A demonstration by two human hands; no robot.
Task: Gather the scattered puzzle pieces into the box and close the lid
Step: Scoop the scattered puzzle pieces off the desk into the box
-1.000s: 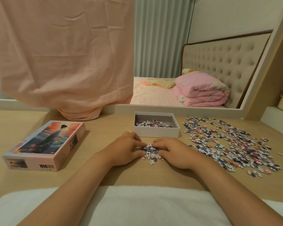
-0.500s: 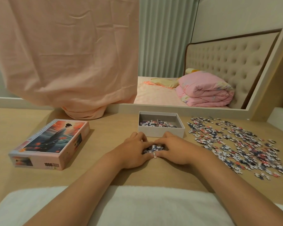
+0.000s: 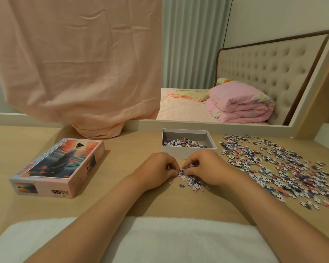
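An open white box (image 3: 188, 152) stands at the back middle of the wooden table, with some puzzle pieces inside. Just in front of it, my left hand (image 3: 158, 170) and my right hand (image 3: 205, 168) meet, fingers curled, gripping a small bunch of pieces (image 3: 186, 168) between them. A few loose pieces (image 3: 195, 184) lie under and in front of my right hand. A wide scatter of pieces (image 3: 277, 168) covers the table to the right. The picture lid (image 3: 59, 166) lies flat at the left.
A peach cloth (image 3: 74, 63) hangs down to the table behind the lid. A mirror frame (image 3: 217, 123) runs along the table's back edge. A white cloth (image 3: 160, 242) lies across the near edge under my forearms.
My hands closed in on the small heap and then lifted a bunch of it slightly. A few pieces dropped out onto the table below them.
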